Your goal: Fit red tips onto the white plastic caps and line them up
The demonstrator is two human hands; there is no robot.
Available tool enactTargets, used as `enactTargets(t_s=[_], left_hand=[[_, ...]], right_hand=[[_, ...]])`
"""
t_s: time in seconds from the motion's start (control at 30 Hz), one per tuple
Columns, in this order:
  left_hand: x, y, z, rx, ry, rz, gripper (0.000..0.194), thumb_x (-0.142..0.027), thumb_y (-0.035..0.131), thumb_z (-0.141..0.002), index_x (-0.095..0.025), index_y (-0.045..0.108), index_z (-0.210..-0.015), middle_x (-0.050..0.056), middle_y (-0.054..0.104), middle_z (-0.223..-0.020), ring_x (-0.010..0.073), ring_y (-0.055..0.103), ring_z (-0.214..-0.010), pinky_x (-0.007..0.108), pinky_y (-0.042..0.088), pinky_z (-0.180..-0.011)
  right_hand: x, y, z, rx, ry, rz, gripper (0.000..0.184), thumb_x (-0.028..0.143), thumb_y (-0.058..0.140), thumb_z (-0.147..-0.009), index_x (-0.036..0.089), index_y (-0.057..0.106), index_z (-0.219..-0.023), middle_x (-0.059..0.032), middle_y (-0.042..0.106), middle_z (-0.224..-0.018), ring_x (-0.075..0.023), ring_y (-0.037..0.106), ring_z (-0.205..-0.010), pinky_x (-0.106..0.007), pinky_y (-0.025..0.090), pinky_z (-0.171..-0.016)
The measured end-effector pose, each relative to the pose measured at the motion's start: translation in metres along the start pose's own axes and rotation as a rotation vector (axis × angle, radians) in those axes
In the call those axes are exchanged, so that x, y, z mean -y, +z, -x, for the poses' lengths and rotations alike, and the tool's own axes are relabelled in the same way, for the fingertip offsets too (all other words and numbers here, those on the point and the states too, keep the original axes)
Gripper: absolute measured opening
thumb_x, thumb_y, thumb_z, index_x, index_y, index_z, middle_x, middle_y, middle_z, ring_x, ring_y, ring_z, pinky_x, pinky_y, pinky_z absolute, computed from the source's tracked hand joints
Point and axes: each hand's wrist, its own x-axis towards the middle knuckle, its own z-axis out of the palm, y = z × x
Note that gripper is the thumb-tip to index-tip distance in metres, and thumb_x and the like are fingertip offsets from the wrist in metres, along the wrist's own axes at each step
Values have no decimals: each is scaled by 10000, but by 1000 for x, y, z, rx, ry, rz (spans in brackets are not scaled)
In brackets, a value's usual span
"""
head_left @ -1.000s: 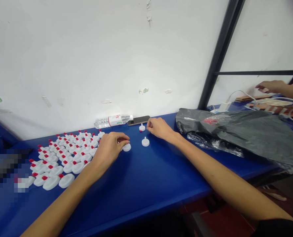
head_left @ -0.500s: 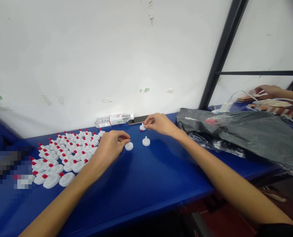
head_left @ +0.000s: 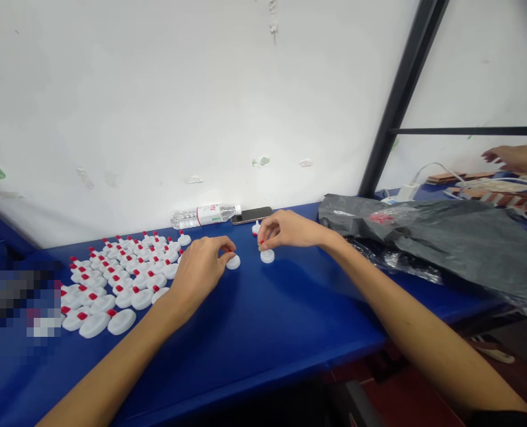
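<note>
My left hand (head_left: 203, 264) pinches the top of a round white nozzle cap (head_left: 233, 263) standing on the blue table (head_left: 263, 320); a bit of red shows at its fingertips. To the right, my right hand (head_left: 287, 230) has thumb and fingers closed on a small red tip (head_left: 262, 242) at the nozzle of a second white cap (head_left: 267, 256). Just behind that hand stands a small white nozzle piece (head_left: 256, 228) with red at its base, partly hidden. Many white caps with red tips (head_left: 121, 321) are spread out left of my left hand.
A clear plastic bottle (head_left: 206, 216) lies along the wall, with a dark phone (head_left: 252, 214) beside it. A grey plastic bag (head_left: 423, 231) covers the table's right side. Beyond the black frame post (head_left: 390, 118), another person's hand (head_left: 512, 159) is above wooden pieces.
My right hand has come from the small nozzle piece at the back forward to the second white cap, with a red tip in its fingers. The left hand has barely moved.
</note>
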Motion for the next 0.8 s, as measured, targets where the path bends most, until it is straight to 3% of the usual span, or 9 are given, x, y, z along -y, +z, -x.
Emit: enactTargets(t_s=[0.23, 0.5, 0.8], left_hand=[[6, 4, 0, -63, 56, -173, 231, -197, 560, -931, -233, 783, -981, 80, 748, -1066, 317, 609, -1038, 405, 517, -792], [4, 1, -3, -42, -16, -155, 243, -276, 563, -946, -212, 794, -989, 81, 747, -1095, 329, 608, -1079, 426, 534, -817], [14, 1, -9, -9, -53, -21, 230, -199, 574, -904, -221, 787, -988, 36, 793, -1037, 285, 695, -991, 398, 510, -857]], right_hand=[[-3, -2, 0, 15, 43, 5, 92, 186, 780, -770, 178, 757, -858, -42, 802, -854, -197, 752, -854, -260, 550, -760], [-4, -3, 0, 86, 66, 8, 113, 223, 788, -758, 182, 754, -858, -33, 807, -868, -196, 755, -841, -261, 553, -746], [-8, 1, -2, 112, 89, -72, 137, 257, 824, -721, 174, 741, -791, -51, 801, -825, -201, 740, -778, -277, 552, -692]])
